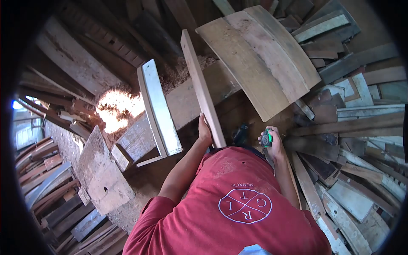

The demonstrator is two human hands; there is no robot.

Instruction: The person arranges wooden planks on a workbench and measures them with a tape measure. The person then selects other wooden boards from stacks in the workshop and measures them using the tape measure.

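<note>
My left hand (205,130) grips the lower part of a long, narrow wooden plank (197,80), with the fingers along its left side. The plank's near end meets my red shirt, and its far part extends over a wide board (180,104). In my right hand (276,144) is a green and black tape measure (267,138), its fingers wrapped around the case. A dark, blurred tool (240,133) lies between my hands, its kind hard to make out. Left of the plank is a pale, curved wooden piece (159,108).
A large panel of joined boards (259,59) sits ahead to the right. Stacked offcuts (361,123) crowd the right side, and more wood pieces (63,208) lie at left. Sunlit shavings (119,106) cover the ground beyond. A flat board (104,174) is at lower left.
</note>
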